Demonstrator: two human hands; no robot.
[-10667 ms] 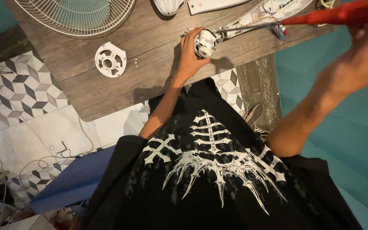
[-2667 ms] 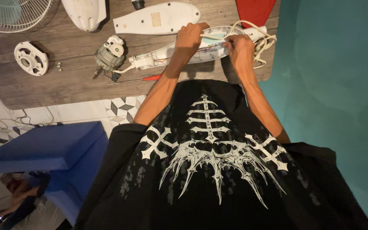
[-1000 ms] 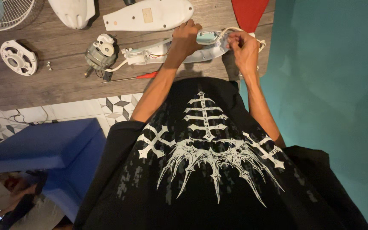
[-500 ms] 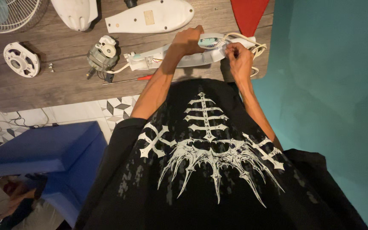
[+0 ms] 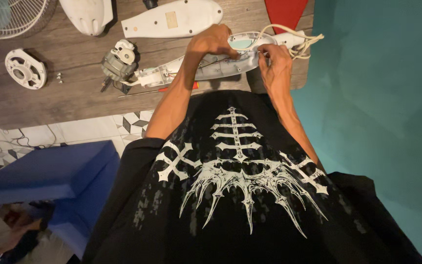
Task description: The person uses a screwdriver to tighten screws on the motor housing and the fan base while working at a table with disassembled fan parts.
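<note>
Open white housing [image 5: 211, 66] gripped by left hand [image 5: 213, 43]; wire inside pinched by right hand [image 5: 273, 61]. Housing best kept pressed on surface [image 5: 50, 105], motor [image 5: 116, 63] left of housing undisturbed.

A weathered wooden table [image 5: 50, 105] fills the top of the frame, strewn with fan parts: a wire fan guard [image 5: 6, 17] at upper left, a round white bracket [image 5: 24, 68] with small screws [image 5: 58, 76] beside it, a motor [image 5: 116, 63], two white housing covers [image 5: 174, 18], an opened white housing [image 5: 211, 66], a red-handled screwdriver [image 5: 162, 89] and a red blade [image 5: 285, 9].
</note>
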